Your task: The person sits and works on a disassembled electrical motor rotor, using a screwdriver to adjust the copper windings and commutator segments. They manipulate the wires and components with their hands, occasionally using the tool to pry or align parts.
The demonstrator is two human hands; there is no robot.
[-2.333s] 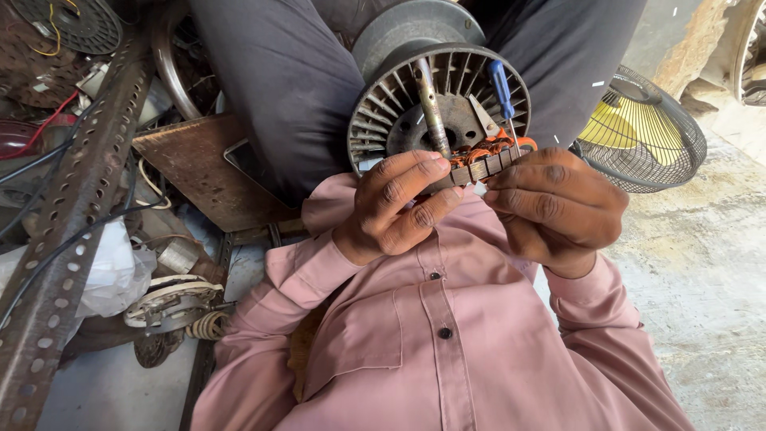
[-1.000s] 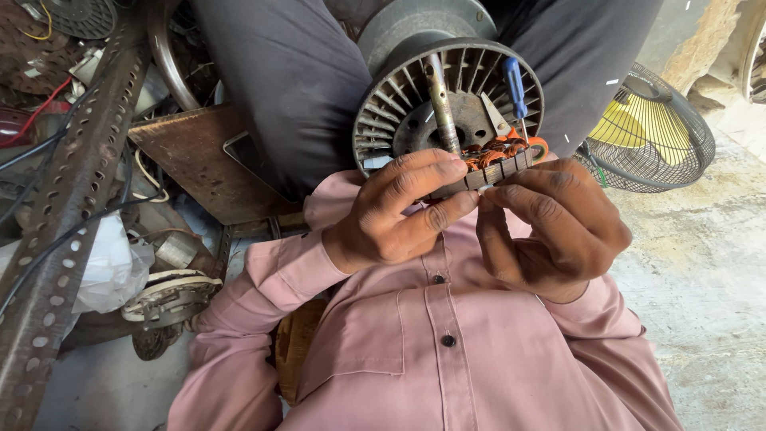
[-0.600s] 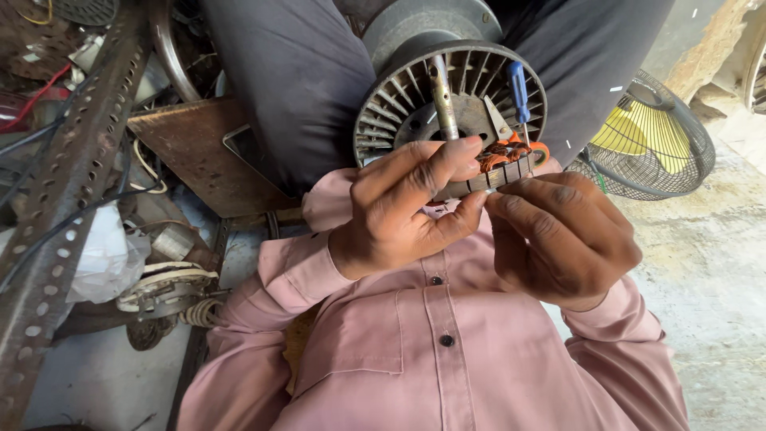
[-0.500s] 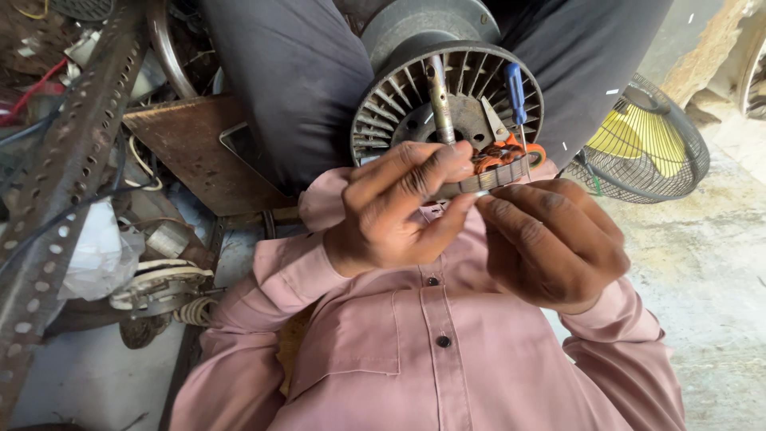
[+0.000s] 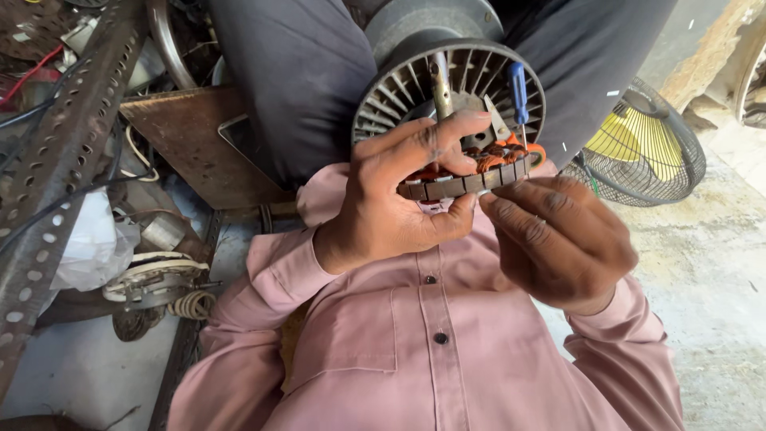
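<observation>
A: What is each hand doing?

B: The left hand is closed around a ring-shaped metal stator with orange copper windings, thumb under its laminated edge and forefinger arched over the top. The right hand pinches the same stator from the other side, fingers curled against its rim.

A: And where does that stator sit?

B: Directly in front of the grey finned round motor housing, overlapping its lower edge, and just above the pink buttoned shirt. Whether it touches the housing I cannot tell.

A: What else is at the housing?

B: A dull metal shaft stands out of its middle. A blue-handled screwdriver stands at its right side, tip down toward the windings. Dark grey trousers lie behind the housing on both sides.

A: Further out?

B: Right of the housing, well apart, a black wire fan guard with yellow blades lies on the concrete. Left of the housing is a rusty flat metal plate, beyond it a perforated grey steel angle bar, and below that a small wound coil assembly beside a white crumpled bag.
</observation>
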